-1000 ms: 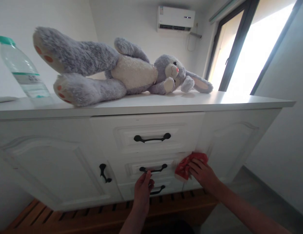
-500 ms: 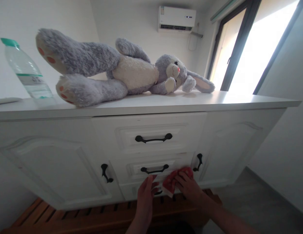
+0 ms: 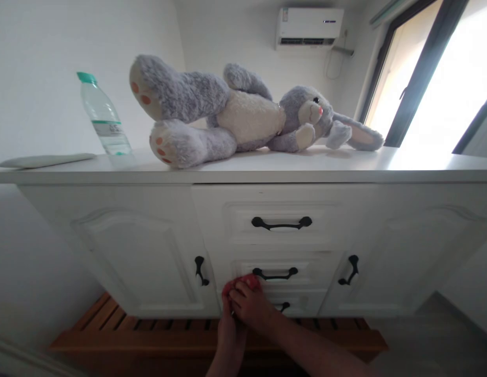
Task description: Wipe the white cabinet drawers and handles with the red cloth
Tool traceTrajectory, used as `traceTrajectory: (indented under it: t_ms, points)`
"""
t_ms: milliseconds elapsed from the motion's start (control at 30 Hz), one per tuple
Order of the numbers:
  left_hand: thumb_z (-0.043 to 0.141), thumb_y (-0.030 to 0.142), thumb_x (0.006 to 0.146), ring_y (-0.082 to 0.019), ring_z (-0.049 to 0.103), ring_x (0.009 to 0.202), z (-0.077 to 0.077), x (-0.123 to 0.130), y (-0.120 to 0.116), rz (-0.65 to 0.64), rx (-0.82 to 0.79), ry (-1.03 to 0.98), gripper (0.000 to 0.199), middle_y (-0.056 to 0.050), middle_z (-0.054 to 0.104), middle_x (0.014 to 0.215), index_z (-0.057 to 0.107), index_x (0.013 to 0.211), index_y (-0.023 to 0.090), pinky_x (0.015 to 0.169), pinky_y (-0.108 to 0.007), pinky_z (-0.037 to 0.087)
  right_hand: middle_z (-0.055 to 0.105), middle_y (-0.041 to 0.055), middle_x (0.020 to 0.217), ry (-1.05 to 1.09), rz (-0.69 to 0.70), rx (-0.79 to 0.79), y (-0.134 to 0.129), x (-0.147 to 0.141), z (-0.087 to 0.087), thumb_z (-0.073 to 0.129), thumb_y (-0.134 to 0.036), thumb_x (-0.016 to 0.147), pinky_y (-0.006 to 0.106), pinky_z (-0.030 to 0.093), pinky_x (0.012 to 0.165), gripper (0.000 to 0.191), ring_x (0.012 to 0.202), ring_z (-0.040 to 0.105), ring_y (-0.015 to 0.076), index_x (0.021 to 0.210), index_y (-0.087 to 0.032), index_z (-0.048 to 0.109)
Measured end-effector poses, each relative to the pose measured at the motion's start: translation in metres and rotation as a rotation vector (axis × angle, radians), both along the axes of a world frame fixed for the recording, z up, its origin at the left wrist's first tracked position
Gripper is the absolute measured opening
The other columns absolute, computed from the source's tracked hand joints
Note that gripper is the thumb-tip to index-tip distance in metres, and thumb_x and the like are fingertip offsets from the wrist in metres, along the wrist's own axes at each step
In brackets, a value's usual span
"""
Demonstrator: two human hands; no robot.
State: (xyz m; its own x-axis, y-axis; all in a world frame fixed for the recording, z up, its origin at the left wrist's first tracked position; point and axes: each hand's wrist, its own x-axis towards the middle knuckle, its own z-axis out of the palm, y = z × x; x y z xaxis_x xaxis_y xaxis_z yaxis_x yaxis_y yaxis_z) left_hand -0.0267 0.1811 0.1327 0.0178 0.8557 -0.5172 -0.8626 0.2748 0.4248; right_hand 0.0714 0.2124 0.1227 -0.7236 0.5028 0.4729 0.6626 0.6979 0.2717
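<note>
Cloth (image 3: 243,283): bunched red under your right hand (image 3: 254,309), pressed flat on the middle drawer (image 3: 306,272) front, left of its handle (image 3: 274,273), so the fingers spread the pressure.
Left hand (image 3: 228,327): just below the right, touching it; whether it grips anything, you cannot tell.
Top: rabbit (image 3: 243,112) lying beside the bottle (image 3: 104,120), well above your hands.

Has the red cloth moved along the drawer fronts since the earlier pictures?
Yes. The red cloth under the right hand went from right of the middle drawer handle, near the right door, to that handle's left end.
</note>
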Motion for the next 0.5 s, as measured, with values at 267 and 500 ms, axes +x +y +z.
traceTrajectory:
  t_ms: [267,500]
  points:
    - [0.051,0.036,0.096,-0.011,0.072,0.094,0.029,-0.026,0.004,0.128,0.04,0.028,0.032,0.0,0.076,0.112,0.068,0.121,0.027,0.081,-0.02,0.058,0.069,0.0031,0.119,-0.01,0.014,0.049,0.007,-0.044,0.023,0.05,-0.028,0.1,0.033,0.054,0.074,0.026,0.115,0.054,0.0235,0.11,-0.018,0.071]
    - [0.047,0.04,0.098,-0.008,0.069,0.104,0.096,-0.01,-0.005,0.199,0.131,0.14,0.032,0.001,0.074,0.122,0.07,0.116,0.029,0.081,-0.014,0.055,0.067,0.005,0.125,-0.001,0.013,0.094,0.005,-0.036,0.097,0.044,-0.023,0.102,0.037,0.051,0.089,0.029,0.12,0.052,0.0246,0.114,-0.016,0.07]
